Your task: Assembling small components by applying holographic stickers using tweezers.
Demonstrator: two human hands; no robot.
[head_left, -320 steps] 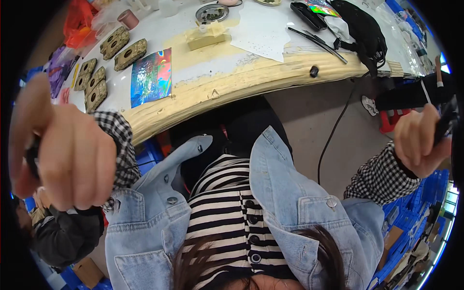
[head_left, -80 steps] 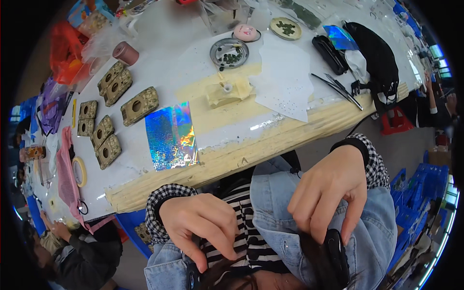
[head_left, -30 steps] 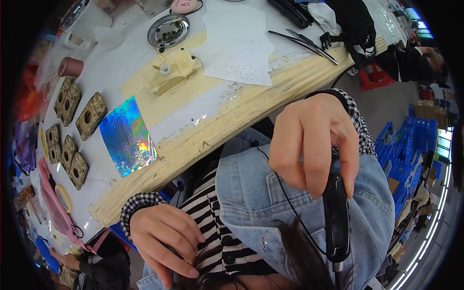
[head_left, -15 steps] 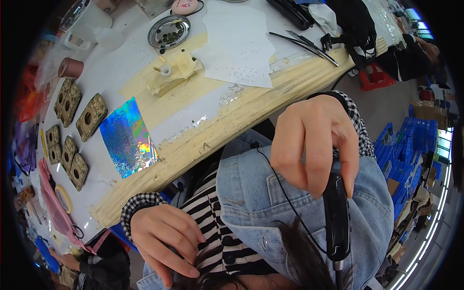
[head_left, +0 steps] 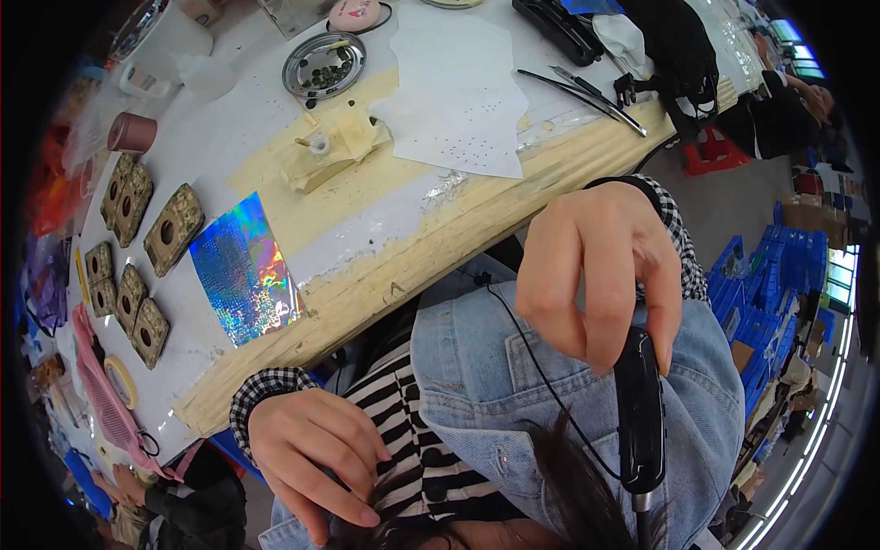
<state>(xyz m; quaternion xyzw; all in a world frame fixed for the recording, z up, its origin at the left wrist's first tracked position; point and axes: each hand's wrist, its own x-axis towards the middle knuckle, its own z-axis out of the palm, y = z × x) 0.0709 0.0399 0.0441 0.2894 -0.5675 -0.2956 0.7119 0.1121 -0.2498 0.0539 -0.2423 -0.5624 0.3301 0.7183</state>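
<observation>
At lower right my right hand (head_left: 600, 270) pinches a black wand-shaped device (head_left: 639, 417), my left hand (head_left: 312, 454) curled in hair at lower left; its thin cord (head_left: 541, 376) could snag my denim jacket (head_left: 513, 367).

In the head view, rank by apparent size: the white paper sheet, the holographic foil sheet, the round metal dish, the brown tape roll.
1. white paper sheet
2. holographic foil sheet
3. round metal dish
4. brown tape roll
Fisheye bending makes true sizes unsure.
</observation>
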